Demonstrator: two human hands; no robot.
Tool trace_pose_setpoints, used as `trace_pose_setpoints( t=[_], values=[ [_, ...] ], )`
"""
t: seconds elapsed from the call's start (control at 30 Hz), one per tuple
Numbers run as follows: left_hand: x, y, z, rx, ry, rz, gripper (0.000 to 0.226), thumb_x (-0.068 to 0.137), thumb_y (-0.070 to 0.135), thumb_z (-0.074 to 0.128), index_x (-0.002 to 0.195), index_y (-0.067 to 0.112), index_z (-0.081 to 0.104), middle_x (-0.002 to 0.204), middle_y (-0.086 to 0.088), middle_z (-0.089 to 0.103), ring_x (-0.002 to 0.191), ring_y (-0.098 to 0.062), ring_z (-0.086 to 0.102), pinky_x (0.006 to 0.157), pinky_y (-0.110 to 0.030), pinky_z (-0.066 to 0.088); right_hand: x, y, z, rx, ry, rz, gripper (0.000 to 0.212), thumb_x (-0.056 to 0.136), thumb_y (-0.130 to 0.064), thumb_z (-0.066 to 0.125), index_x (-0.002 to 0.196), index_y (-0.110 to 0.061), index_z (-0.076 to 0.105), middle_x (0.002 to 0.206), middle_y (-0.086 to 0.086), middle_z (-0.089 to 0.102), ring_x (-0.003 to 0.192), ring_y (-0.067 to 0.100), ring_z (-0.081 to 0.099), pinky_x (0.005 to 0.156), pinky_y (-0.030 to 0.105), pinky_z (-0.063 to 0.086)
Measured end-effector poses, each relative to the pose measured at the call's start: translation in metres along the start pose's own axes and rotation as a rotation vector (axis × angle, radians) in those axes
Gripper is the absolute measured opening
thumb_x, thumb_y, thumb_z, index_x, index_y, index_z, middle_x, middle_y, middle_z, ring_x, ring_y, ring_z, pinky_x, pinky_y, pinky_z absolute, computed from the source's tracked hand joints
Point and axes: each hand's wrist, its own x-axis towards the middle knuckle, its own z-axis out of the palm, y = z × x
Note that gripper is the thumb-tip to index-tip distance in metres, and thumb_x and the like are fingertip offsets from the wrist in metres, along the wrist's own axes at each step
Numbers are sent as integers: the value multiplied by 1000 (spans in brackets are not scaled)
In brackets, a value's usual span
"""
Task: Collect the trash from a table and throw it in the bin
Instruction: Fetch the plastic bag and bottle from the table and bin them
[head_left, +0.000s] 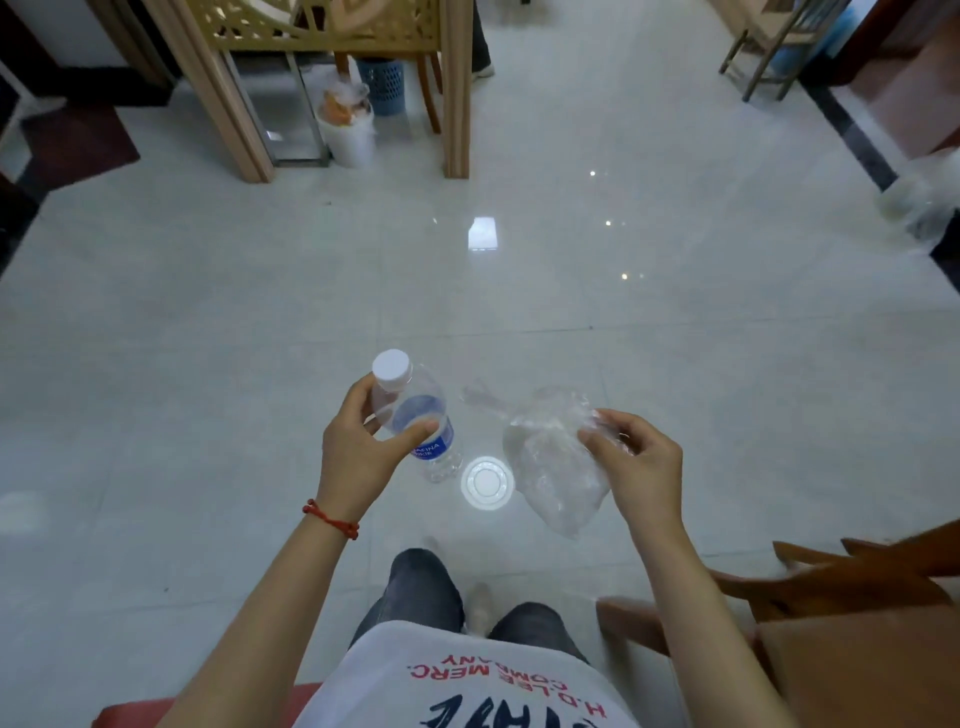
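My white T-shirt (467, 680) with red and blue lettering fills the bottom edge, my jeans-clad knees (426, 587) just beyond it over the glossy white tile floor (675, 322). My left hand (363, 441), a red string bracelet (332, 519) on its wrist, is wrapped around a clear plastic water bottle (415, 415) with a white cap and blue label, thumb across the front. My right hand (634, 457) pinches a crumpled clear plastic bag (545, 457) between fingertips and thumb. A round clear plastic lid (487, 481) shows between the two, whether held I cannot tell. Far ahead, a white bin (349, 135) stuffed with rubbish stands beside a blue basket (383, 85) under a wooden table (457, 104). A wooden chair (857, 587) sits at my right.
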Motion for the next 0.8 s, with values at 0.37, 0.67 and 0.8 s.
trace_pose_setpoints(
  t=[0.37,0.67,0.8],
  values=[
    [181,18,14,19,-159,19,66,69,17,77,127,15,47,127,-4,55,114,-20,53,94,-35,47,120,-32,64,47,121,76,24,74,-4,72,81,-27,67,84,-12,68,79,2,62,71,17,48],
    [285,43,72,54,-341,34,64,69,17,77,126,17,47,125,-1,55,113,-20,53,92,-32,46,193,-40,66,85,292,157,21,75,-5,71,86,-23,67,86,-12,67,82,3,61,72,17,47],
    [318,60,118,55,-428,68,59,69,16,77,120,22,48,117,4,56,108,-17,54,82,-18,44,228,-38,49,110,382,183,20,75,-4,72,89,-18,69,88,-10,68,85,4,62,76,19,47]
  ],
)
